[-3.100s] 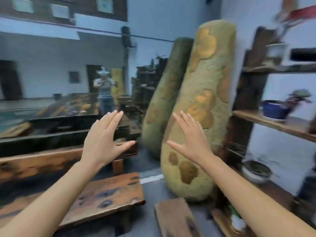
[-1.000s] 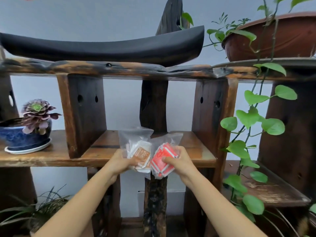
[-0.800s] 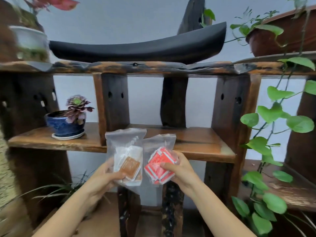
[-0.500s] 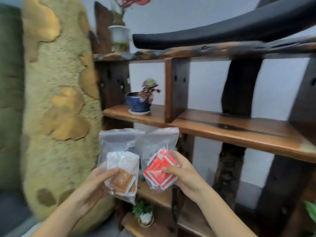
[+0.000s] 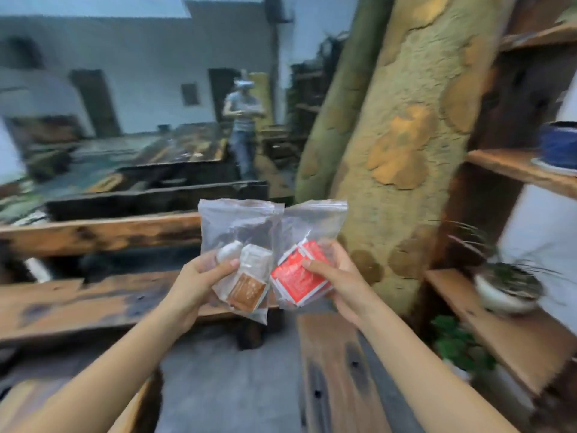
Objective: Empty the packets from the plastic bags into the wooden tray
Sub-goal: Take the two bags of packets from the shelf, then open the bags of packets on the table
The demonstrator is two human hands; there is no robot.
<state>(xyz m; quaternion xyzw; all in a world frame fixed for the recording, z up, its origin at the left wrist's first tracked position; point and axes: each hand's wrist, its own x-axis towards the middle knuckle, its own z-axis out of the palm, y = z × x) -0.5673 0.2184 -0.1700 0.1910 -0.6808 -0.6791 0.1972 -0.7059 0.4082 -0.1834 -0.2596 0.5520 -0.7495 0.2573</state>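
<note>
My left hand [image 5: 199, 281] grips a clear plastic bag [image 5: 240, 232] that holds white and brown packets [image 5: 248, 290]. Beside it, my right hand [image 5: 337, 284] grips a second clear plastic bag [image 5: 312, 226] with red packets [image 5: 296, 278] inside. Both bags hang upright at chest height, side by side and touching, with their zip tops shut. No wooden tray shows in the view.
A tall mossy sculpture [image 5: 402, 145] stands just behind the bags on the right. A wooden shelf [image 5: 518, 170] with a blue pot [image 5: 559, 142] and a white planter [image 5: 505, 292] is at far right. Wooden benches [image 5: 78, 301] lie left and below. Another person [image 5: 245, 120] stands far back.
The view has swung left from the shelf towards the room. Both hands keep the two bags, taken from the shelf, held together in front of me.
</note>
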